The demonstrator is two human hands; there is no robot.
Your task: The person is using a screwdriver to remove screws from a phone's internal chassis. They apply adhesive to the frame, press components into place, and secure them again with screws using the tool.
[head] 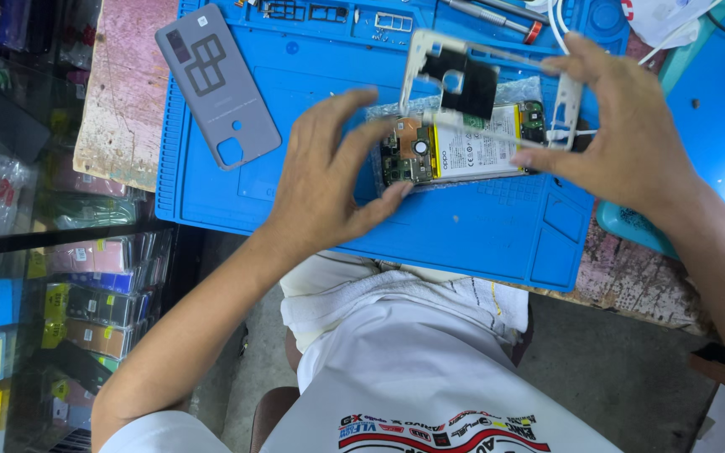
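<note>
My left hand (pixel 320 180) steadies the opened phone (pixel 459 151), fingers spread, thumb at its near edge; its long axis runs left to right on the blue mat (pixel 480 235). Just beyond, my right hand (pixel 623 138) pinches the white frame (pixel 488 84), tilted above the phone.

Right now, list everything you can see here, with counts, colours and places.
mat: one, blue, on the bench
back cover: one, grey, on the mat's left edge
phone: one, opened, battery and boards showing, mid mat
frame: one, white with a black part, lifted above the phone
screwdriver: one, silver with a red end, top of mat
left hand: fingertips at the phone's left end
right hand: holding the frame
</note>
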